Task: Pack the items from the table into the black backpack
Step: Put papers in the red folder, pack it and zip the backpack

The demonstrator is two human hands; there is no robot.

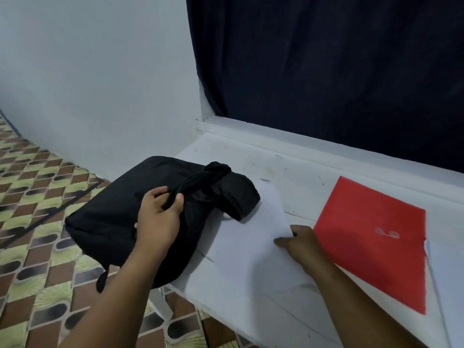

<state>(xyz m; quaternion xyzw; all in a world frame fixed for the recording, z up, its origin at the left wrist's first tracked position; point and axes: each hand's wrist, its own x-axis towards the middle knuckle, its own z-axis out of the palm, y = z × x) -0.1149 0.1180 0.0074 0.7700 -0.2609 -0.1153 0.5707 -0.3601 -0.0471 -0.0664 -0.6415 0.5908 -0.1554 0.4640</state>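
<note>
While the left hand [160, 217] grips a bunched strap on the backpack [140, 212], fingers curled round it, the bag lies slumped at the table's [296, 177] left end, overhanging the edge. Right hand [298, 243] rests on a white sheet [251, 237] — whether its fingers pinch the sheet, cannot tell. Red envelope [371, 242] just beside. Backpack looks soft, floppy — hold by strap. Paper light, flimsy; take by an edge.

Bare table [288, 172] btwn backpack [113, 214] & red folder [371, 237] (paper there)

Two bare forearms, no sleeves in view, left grip [158, 217] and right grip [300, 243] bare, ungloved
</note>
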